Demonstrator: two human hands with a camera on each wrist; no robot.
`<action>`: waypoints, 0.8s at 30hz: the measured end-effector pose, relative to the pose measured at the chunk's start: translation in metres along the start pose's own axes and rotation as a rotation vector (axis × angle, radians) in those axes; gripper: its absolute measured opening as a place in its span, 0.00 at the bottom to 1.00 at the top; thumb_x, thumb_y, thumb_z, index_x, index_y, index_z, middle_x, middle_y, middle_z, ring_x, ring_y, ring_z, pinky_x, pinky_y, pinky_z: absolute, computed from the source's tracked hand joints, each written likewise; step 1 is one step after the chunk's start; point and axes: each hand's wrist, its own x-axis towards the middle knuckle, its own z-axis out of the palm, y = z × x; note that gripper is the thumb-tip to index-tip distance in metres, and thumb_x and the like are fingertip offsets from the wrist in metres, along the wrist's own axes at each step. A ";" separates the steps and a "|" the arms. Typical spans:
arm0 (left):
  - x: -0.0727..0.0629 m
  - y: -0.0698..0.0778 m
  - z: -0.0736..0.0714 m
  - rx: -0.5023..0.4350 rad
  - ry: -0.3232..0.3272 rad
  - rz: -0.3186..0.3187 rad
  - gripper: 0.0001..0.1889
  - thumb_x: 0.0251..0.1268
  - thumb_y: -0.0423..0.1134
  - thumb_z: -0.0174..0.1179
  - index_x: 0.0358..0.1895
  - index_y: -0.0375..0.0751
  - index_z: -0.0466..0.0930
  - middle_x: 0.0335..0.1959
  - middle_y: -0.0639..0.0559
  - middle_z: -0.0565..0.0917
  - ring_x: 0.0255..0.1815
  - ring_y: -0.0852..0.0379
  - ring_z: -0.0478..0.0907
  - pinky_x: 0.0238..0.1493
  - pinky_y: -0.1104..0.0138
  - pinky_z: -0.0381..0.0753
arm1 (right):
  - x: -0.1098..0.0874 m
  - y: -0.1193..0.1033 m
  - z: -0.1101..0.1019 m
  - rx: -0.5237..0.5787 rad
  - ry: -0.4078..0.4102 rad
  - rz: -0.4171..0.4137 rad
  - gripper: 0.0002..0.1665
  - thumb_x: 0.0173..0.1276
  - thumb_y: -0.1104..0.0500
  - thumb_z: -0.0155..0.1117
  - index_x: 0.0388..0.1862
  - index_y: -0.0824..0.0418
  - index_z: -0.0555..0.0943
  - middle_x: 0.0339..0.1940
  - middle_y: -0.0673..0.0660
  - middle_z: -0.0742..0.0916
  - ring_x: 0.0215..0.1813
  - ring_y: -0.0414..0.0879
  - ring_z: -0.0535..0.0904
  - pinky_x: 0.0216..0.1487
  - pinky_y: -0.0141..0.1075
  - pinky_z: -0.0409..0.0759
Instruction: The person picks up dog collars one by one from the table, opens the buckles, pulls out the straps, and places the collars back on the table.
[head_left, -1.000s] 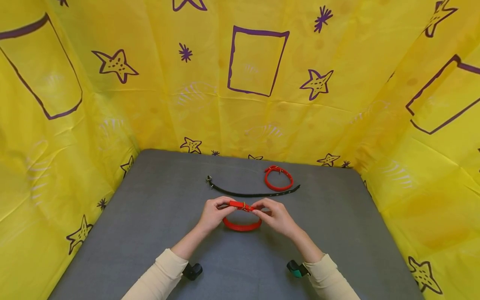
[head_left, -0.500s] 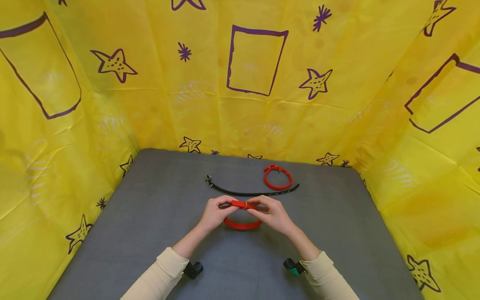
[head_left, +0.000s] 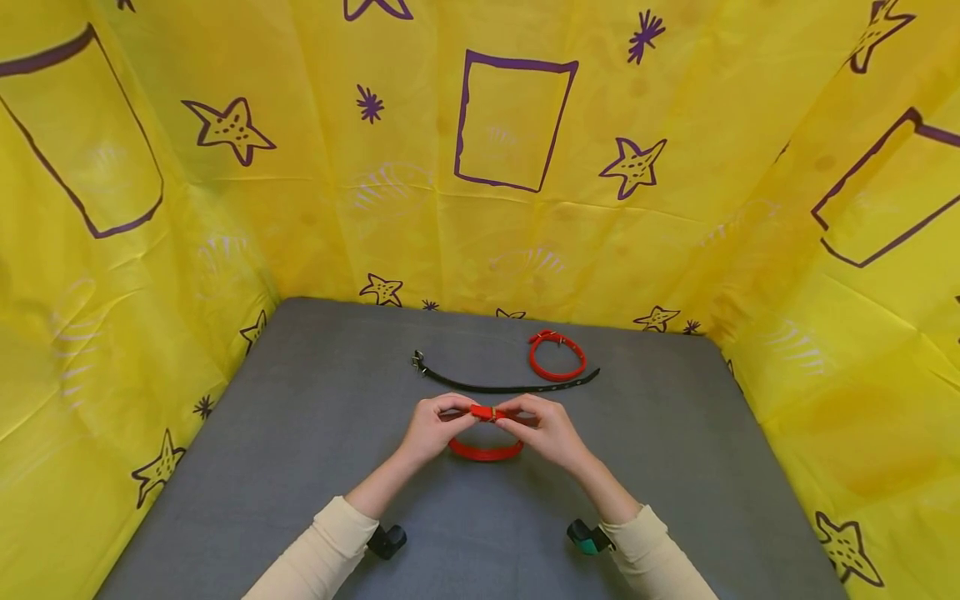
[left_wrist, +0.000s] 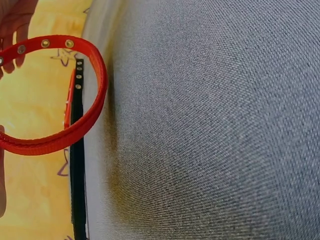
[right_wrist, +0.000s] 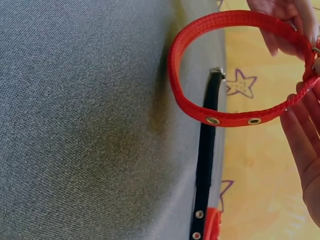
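Observation:
Both hands hold a red pet collar (head_left: 486, 453), bent into a loop, above the table. Its far side, with the gold-coloured buckle, lies between the fingertips; the lower curve hangs toward the person. My left hand (head_left: 429, 429) pinches the collar on the left of the buckle. On the right of it, my right hand (head_left: 553, 432) pinches the band between thumb and fingers. In the right wrist view, the collar (right_wrist: 179, 82) shows metal-rimmed holes along its band. The fingertips partly hide the buckle, so whether it is fastened I cannot tell.
Behind the hands a black collar (head_left: 495, 389) lies stretched out on the grey table (head_left: 337, 475), buckle at its left end. Another red collar (head_left: 557, 357), looped round, lies just beyond its right part. Yellow patterned cloth (head_left: 330, 208) rises around the back and sides.
The right fingers have shifted slightly left along the held collar, covering more of the band near the buckle. Its visible red part between the hands has become shorter. The other collars stay put.

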 end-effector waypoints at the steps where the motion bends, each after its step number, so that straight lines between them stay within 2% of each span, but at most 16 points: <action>1: 0.000 0.000 0.000 0.003 0.004 0.002 0.05 0.57 0.24 0.67 0.36 0.25 0.85 0.36 0.36 0.86 0.35 0.61 0.84 0.42 0.67 0.84 | 0.000 0.001 0.000 -0.003 0.003 -0.002 0.11 0.62 0.69 0.69 0.44 0.67 0.85 0.39 0.60 0.87 0.42 0.52 0.84 0.43 0.42 0.85; 6: 0.000 0.001 -0.003 0.019 0.018 -0.023 0.05 0.58 0.25 0.67 0.36 0.26 0.86 0.35 0.38 0.86 0.35 0.63 0.83 0.42 0.67 0.84 | -0.003 0.004 -0.002 -0.003 0.027 -0.008 0.11 0.61 0.69 0.70 0.44 0.67 0.85 0.38 0.59 0.87 0.40 0.50 0.84 0.40 0.40 0.85; 12: 0.000 0.006 -0.005 0.052 -0.032 -0.077 0.06 0.58 0.26 0.67 0.38 0.26 0.85 0.34 0.41 0.87 0.35 0.61 0.83 0.42 0.68 0.84 | -0.002 0.004 -0.004 0.003 0.036 0.010 0.11 0.61 0.69 0.70 0.43 0.67 0.85 0.38 0.60 0.87 0.40 0.51 0.84 0.40 0.40 0.85; 15: 0.000 0.007 -0.005 0.065 -0.053 -0.079 0.08 0.58 0.27 0.68 0.39 0.25 0.84 0.35 0.40 0.86 0.36 0.57 0.84 0.43 0.66 0.84 | -0.002 0.003 -0.004 0.003 0.038 0.023 0.10 0.61 0.69 0.70 0.43 0.67 0.85 0.39 0.60 0.87 0.41 0.51 0.84 0.41 0.40 0.85; 22: 0.003 -0.022 -0.004 0.164 -0.050 -0.116 0.14 0.53 0.33 0.73 0.43 0.36 0.85 0.38 0.46 0.87 0.39 0.55 0.84 0.45 0.59 0.84 | -0.002 0.002 -0.003 0.006 0.042 0.037 0.10 0.61 0.69 0.70 0.43 0.68 0.85 0.39 0.61 0.87 0.40 0.52 0.84 0.41 0.47 0.85; 24: 0.003 -0.023 -0.005 0.175 -0.062 -0.112 0.14 0.52 0.35 0.74 0.43 0.38 0.86 0.38 0.48 0.87 0.39 0.56 0.84 0.45 0.58 0.84 | -0.002 0.003 -0.002 0.004 0.041 0.030 0.10 0.61 0.69 0.70 0.43 0.68 0.85 0.39 0.61 0.87 0.41 0.52 0.84 0.41 0.46 0.85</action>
